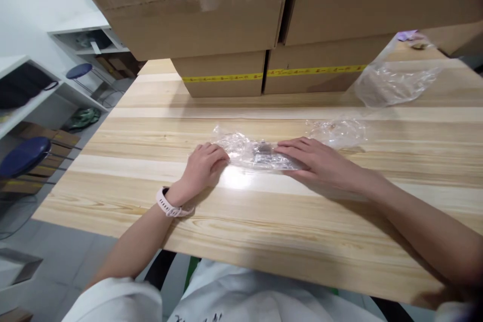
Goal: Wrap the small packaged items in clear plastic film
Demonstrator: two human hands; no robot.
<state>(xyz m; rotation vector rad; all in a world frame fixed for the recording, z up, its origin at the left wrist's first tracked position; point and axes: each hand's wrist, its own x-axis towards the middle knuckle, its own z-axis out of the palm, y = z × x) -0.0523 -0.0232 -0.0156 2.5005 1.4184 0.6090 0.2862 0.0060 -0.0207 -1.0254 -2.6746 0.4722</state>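
Observation:
A clear plastic bag (241,150) lies flat on the wooden table, with a dark flat item (264,151) inside its right part; I cannot make out what that item is. My left hand (206,163), below a pale pink wristband, has its fingers curled onto the bag's left end. Over the right end of the bag rests my right hand (311,158), its fingers stretched out and pressed on the plastic and the item. My left fingertips and thumb are close together at the plastic's edge.
Cardboard boxes (226,73) with yellow tape stand stacked at the back of the table (211,231). A crumpled clear bag (339,132) lies beyond my right hand, and a larger clear bag (396,83) at the back right. Blue stools (24,157) and white shelves are on the left.

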